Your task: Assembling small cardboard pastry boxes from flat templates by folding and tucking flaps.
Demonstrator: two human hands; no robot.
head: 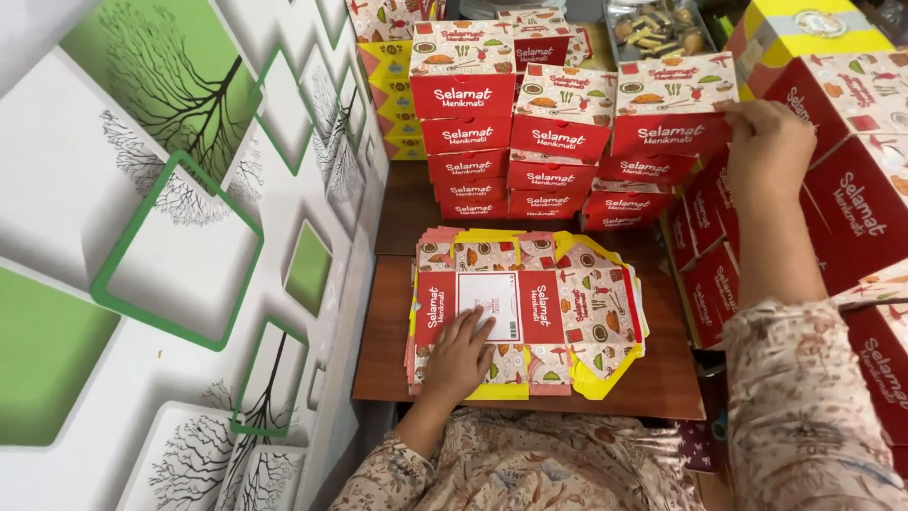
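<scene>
Left hand (461,355) flat on unfolded cartons (567,312); right hand (764,142) touches folded box (673,106).

A small home-run food-packing corner is suggested rather than a factory. Folded red cardboard meal boxes (558,142) are stacked in rows against a wall papered with tree motifs (180,246), and flat unfolded box blanks (530,312) are piled on a small wooden surface (378,360). A clear tray of snacks (654,30) is seen behind the stacks.
</scene>
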